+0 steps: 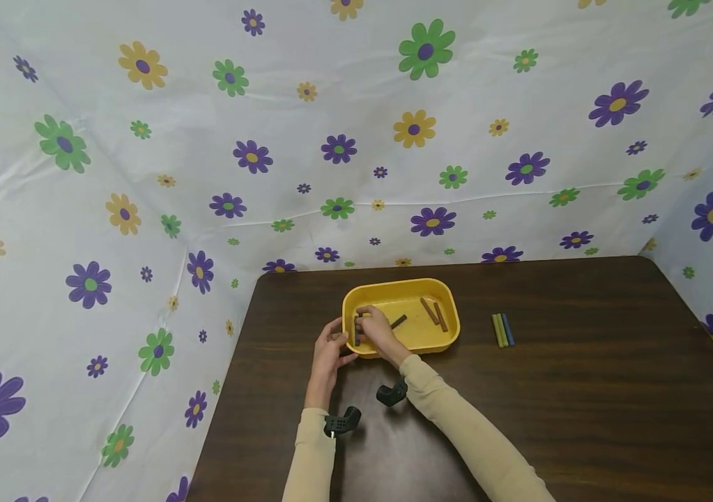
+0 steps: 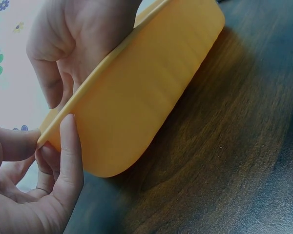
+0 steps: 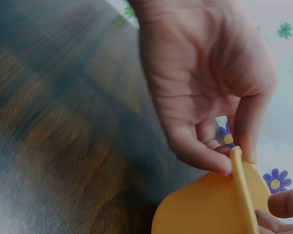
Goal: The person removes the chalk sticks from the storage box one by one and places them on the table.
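Observation:
A yellow plastic tray (image 1: 415, 341) sits on the table with short coloured sticks inside. My left hand (image 1: 327, 354) pinches its left corner, thumb and fingers on either side of the rim, as the left wrist view shows (image 2: 39, 195). My right hand (image 1: 378, 330) reaches over the near wall into the left end. Its curled fingers are at a dark stick (image 1: 357, 335) lying along the left wall; the fingertips are partly hidden. Another dark stick (image 1: 399, 321) lies beside the right hand, partly covered by it. Two brown sticks (image 1: 429, 311) rest at the tray's right end.
To the right of the tray, two yellow-green sticks (image 1: 498, 330) and a blue stick (image 1: 508, 330) lie side by side on the dark wooden table (image 1: 607, 362). Flower-printed white cloth (image 1: 356, 104) hangs behind the table and along its sides.

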{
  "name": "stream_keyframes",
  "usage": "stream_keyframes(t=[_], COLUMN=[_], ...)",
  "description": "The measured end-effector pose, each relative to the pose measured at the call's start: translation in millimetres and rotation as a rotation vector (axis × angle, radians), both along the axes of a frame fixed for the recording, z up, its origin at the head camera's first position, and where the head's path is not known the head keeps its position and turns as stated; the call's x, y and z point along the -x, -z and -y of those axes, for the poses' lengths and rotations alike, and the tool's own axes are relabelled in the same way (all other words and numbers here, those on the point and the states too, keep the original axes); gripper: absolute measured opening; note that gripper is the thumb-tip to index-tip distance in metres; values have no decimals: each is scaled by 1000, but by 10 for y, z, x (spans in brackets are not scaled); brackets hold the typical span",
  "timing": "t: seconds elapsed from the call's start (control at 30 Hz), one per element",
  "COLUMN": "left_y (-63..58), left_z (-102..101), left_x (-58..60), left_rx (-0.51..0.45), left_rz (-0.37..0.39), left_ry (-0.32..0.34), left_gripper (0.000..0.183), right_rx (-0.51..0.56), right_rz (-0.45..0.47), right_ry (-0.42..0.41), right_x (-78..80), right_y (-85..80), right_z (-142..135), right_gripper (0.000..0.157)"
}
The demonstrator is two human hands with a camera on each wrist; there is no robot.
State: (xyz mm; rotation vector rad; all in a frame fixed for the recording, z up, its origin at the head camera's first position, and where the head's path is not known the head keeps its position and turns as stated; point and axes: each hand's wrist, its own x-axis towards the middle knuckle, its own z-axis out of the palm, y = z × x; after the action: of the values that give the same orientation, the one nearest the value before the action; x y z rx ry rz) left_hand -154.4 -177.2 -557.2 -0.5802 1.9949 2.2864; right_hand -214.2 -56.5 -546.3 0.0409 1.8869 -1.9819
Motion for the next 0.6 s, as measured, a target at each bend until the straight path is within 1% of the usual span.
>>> stream_keyframes(t=[0.07, 0.2, 0.3, 0.37, 0.43, 0.5, 0.6], left_y=[0, -9, -9, -7, -4, -1, -2], left_z=[-1, -5, -8, -11, -14, -13, -10], left_x=[1, 7, 13, 15, 14, 11, 6], left_rx=[-3, -2, -2, -3, -3, -2, -7], left_rz=[1, -10, -12, -8, -10, -13, -14], left_ry=[-2, 0, 1, -3, -2, -3, -3], left_gripper=[41, 41, 41, 41, 41, 41, 41], right_rx=[-48, -198, -307, -335, -351, -354, -324], right_rz=[-43, -174, -257, -276, -276, -260, -207], right_ry=[15, 45, 50, 43, 35, 38, 38], right_x=[-3, -20, -36, -46, -50, -52, -46], right_y=[7, -6, -14, -20, -22, -28, -33], right_z=[1, 13, 34, 49, 61, 67, 67], right_gripper=[38, 36, 36, 37, 38, 39, 37])
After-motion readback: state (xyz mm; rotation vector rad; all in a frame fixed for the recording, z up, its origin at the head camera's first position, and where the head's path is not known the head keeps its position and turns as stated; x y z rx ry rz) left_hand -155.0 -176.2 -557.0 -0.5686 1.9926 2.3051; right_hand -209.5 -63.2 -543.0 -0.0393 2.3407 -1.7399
